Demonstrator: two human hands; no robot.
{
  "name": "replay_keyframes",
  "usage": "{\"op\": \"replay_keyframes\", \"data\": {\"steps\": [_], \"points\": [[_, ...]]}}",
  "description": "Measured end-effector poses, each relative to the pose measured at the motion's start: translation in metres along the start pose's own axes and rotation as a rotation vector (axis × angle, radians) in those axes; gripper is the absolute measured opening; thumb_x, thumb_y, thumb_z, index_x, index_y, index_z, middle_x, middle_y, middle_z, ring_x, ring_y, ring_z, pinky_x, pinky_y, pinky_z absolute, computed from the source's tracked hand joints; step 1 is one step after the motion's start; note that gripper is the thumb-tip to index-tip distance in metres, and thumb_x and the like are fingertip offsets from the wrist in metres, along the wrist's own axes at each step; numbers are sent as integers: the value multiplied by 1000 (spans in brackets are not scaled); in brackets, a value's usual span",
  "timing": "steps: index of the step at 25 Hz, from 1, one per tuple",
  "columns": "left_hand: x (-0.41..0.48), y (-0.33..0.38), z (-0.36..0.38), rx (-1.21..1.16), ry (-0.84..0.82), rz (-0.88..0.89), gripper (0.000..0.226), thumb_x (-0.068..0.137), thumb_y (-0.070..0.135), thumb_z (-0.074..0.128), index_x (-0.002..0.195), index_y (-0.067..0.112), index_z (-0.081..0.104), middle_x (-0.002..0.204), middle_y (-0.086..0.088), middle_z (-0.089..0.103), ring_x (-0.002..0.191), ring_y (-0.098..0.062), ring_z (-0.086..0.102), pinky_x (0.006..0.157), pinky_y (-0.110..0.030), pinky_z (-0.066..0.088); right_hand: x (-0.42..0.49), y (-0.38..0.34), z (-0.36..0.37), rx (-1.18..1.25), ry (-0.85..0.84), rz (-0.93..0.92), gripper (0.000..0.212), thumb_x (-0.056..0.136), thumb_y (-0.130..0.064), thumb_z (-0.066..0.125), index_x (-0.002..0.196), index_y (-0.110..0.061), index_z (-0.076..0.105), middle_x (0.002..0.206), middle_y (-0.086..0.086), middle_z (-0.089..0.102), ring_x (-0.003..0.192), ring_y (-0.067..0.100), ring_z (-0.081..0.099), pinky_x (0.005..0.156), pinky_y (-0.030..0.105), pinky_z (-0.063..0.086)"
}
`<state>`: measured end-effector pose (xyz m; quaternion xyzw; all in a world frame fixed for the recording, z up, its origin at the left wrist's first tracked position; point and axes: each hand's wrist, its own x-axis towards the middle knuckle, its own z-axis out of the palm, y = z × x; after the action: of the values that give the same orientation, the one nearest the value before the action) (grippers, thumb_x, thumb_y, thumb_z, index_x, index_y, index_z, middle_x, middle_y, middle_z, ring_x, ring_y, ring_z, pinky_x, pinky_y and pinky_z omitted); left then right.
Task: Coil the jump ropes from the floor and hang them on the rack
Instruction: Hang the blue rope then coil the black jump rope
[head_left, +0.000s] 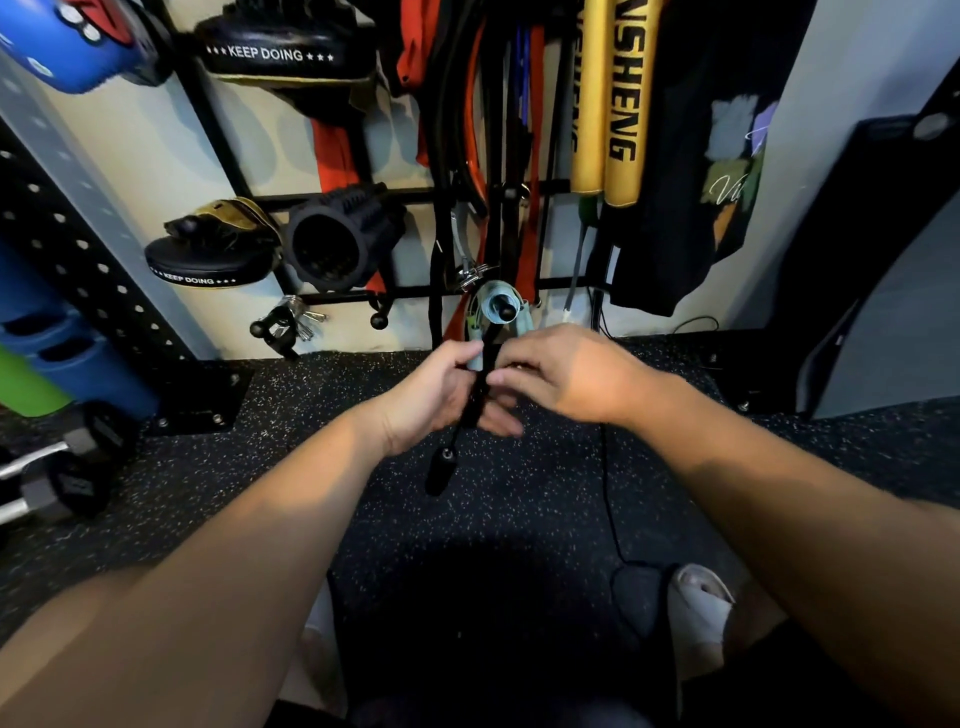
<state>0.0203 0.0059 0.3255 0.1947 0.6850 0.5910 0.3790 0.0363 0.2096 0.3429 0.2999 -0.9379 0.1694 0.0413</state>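
Forearms (249, 561) extended, left hand (434, 392) grip curled round black jump rope (477, 395), right hand (566, 374) pinched it, black handle (440, 470) dangled below

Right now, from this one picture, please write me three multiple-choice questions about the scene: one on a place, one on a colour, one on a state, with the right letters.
1. Where is the black ribbed foam roller? A: on the speckled floor. B: on the black wall rack. C: in the right hand.
2. What colour are the two long padded sticks with black letters? A: gold. B: green. C: white.
3. How is the left hand? A: flat on the floor. B: gripping the black jump rope. C: out of view.

Answers: 1 B, it sits up at the rack's bars, off the floor. 2 A, the padding is gold. 3 B, its fingers curl around the rope.
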Motion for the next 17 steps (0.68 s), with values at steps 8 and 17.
{"op": "replay_keyframes", "data": {"steps": [8, 17], "points": [[-3, 4, 2, -320, -81, 36, 78, 86, 69, 21, 95, 2, 61, 69, -10, 70, 86, -38, 72, 93, -41, 50, -2, 25, 32, 484, 167, 243, 26, 100, -38, 53, 85, -21, 64, 76, -2, 63, 70, 7, 57, 68, 26, 47], [-5, 9, -11, -741, 204, 350, 84, 86, 63, 31, 134, -4, 48, 127, -23, 67, 128, -36, 59, 109, -44, 42, -8, 15, 70, 530, -140, 374, 36, 105, -42, 37, 93, -21, 64, 68, -2, 50, 61, 17, 53, 61, 47, 51]]}}
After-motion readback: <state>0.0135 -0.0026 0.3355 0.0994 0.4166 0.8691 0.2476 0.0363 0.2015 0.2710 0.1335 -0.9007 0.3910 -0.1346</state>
